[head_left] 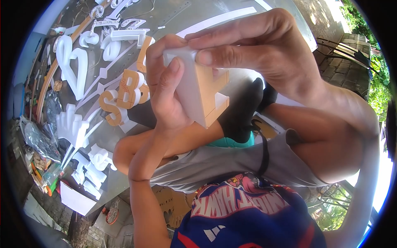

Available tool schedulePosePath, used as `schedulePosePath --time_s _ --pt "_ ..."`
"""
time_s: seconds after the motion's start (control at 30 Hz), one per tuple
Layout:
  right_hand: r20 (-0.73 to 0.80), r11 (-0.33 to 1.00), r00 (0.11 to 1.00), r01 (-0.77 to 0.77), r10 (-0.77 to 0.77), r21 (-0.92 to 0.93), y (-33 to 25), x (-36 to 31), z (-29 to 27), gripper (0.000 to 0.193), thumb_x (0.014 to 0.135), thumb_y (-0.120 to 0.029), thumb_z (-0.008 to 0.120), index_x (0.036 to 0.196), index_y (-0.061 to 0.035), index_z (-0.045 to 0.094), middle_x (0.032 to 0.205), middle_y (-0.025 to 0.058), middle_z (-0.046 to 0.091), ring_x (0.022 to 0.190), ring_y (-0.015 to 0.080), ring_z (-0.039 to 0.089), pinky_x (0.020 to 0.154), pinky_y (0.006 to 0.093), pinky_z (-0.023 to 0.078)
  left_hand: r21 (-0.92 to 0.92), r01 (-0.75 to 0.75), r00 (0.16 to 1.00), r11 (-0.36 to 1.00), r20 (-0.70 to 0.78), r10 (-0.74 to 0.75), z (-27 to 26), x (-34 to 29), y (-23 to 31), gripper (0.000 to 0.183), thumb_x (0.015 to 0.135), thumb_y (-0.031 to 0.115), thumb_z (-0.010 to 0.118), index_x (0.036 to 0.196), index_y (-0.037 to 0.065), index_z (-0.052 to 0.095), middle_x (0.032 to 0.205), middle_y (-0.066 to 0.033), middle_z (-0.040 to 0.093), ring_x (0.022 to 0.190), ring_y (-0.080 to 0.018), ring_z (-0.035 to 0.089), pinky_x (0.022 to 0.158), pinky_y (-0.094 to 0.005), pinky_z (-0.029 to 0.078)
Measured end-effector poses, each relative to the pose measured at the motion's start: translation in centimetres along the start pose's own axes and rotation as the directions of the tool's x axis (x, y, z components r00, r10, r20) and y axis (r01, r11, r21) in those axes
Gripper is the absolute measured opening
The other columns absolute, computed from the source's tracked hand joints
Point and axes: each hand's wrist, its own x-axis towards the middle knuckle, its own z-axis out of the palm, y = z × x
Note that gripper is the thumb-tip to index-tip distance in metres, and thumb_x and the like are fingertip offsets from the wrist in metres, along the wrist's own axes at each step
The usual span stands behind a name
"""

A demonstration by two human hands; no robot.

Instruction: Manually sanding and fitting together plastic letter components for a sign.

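A block letter [191, 89] with smooth white sides and a brown paper-like face is held up in front of me, tilted, above my crossed legs. My left hand [166, 93] wraps round its left side, thumb pressed on the white wall. At the top end, my right hand [264, 47] pinches the upper edge between thumb and fingers. Whether the right fingers also hold something thin there cannot be made out. Just left of my left hand lie more brown-faced block letters [131, 89] with white sides.
A grey table [169, 14] carries several white cut-out letters [78, 62] and a white hand-shaped piece [71, 126]. A curved white strip [219, 20] lies at the far side. Crumpled clear plastic [39, 138] sits at the left edge. My black-socked foot [242, 111] is below the held letter.
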Motion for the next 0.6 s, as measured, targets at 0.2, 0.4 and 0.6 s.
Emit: schedulePosePath --time_s 0.2,0.4,0.6 --pt "0.131 0.945 0.937 0.311 -0.323 0.103 1.8 1.4 -1.1 0.023 0.084 -0.005 0.068 0.107 -0.0083 0.071 0.101 0.0128 0.070 0.094 0.0112 0.067 0.084 0.0195 0.051 0.026 0.062 0.998 0.998 -0.021 -0.062 -0.6 0.1 -0.3 0.036 0.090 0.023 0.050 0.119 0.004 0.042 0.097 -0.0155 0.058 0.075 -0.0252 0.063 0.068 -0.0360 0.053" --pt "0.135 0.917 0.955 0.291 -0.263 -0.272 -0.1 0.3 -1.8 0.012 0.078 -0.001 0.070 0.090 -0.0007 0.071 0.086 0.0120 0.070 0.091 0.0112 0.066 0.072 0.0228 0.056 -0.013 0.121 0.990 0.993 0.068 -0.120 -0.7 0.2 0.2 0.038 0.099 0.036 0.031 0.126 0.013 0.045 0.090 -0.0171 0.060 0.083 -0.0261 0.063 0.068 -0.0388 0.055" --pt "0.471 0.308 0.546 0.814 -0.693 -0.492 -1.2 0.8 -2.7 0.019 0.072 -0.005 0.070 0.090 0.0026 0.069 0.077 0.0113 0.066 0.060 0.0174 0.066 0.050 0.0246 0.052 -0.152 0.275 0.957 0.949 0.143 -0.254 0.3 0.0 0.8 0.035 0.094 0.029 0.042 0.120 0.007 0.039 0.087 -0.0159 0.062 0.076 -0.0234 0.063 0.066 -0.0344 0.052"
